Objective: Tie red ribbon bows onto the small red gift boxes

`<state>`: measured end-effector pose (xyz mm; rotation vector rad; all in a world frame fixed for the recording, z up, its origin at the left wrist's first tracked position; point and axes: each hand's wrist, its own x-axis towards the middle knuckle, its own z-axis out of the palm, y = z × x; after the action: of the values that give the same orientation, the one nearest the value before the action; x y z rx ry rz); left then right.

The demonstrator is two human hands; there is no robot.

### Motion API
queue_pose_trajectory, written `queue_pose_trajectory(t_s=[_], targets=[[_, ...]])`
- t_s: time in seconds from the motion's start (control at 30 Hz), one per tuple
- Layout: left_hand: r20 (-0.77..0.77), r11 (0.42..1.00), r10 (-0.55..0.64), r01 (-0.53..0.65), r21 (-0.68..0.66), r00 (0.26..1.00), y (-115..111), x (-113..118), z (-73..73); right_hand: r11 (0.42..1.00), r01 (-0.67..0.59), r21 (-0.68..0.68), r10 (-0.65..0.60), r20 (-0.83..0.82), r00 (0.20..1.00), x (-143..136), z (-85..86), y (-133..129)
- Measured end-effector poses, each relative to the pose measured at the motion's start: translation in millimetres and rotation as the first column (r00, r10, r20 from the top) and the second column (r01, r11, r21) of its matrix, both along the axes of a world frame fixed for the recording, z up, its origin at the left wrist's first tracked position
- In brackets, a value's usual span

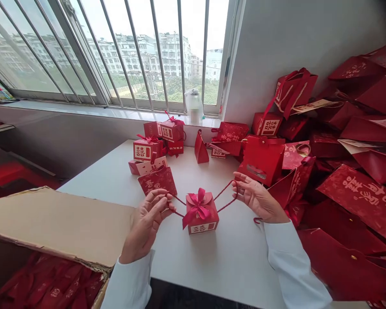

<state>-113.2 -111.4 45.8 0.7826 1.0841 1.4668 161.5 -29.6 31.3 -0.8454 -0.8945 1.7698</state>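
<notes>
A small red gift box (203, 214) with a pink ribbon bow (199, 206) on its lid stands upright on the white table (193, 266). Twisted dark red cord handles run out from both sides of the box. My left hand (149, 221) pinches the left cord loop (179, 207) between thumb and fingers. On the other side, my right hand (254, 195) holds the right cord loop (227, 199), which is drawn out and slightly raised. Behind my left hand leans a flat red card or bag (158, 182) with gold lettering.
Several finished-looking red boxes (147, 149) are stacked at the back left. A large heap of red gift bags (357, 189) fills the right side. An open cardboard box (61, 219) holding red pieces stands front left. A barred window (148, 56) lies behind.
</notes>
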Motion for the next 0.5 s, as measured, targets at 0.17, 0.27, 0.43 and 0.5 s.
queue_pose_trajectory(t_s=[0.17, 0.27, 0.43, 0.5], targets=[[-0.155, 0.992, -0.114, 0.120, 0.028, 0.981, -1.4, 13.3, 9.6, 0.981, -0.096, 0.168, 0.067, 0.169, 0.983, -15.9, 12.3, -14.4], [-0.215, 0.977, -0.210, 0.215, -0.004, 0.954, 1.2, 20.1, 12.2, 0.953, -0.185, 0.240, 0.113, 0.284, 0.952, -27.7, 15.5, -17.6], [-0.398, 0.911, -0.384, 0.413, -0.015, 0.833, 5.7, 34.2, 30.3, 0.896, -0.274, 0.350, 0.101, 0.440, 0.892, -48.7, 24.2, -14.2], [-0.543, 0.887, -0.401, 0.460, -0.031, 0.738, 7.0, 40.0, 38.8, 0.866, -0.326, 0.380, 0.089, 0.525, 0.847, -56.8, 28.4, -13.2]])
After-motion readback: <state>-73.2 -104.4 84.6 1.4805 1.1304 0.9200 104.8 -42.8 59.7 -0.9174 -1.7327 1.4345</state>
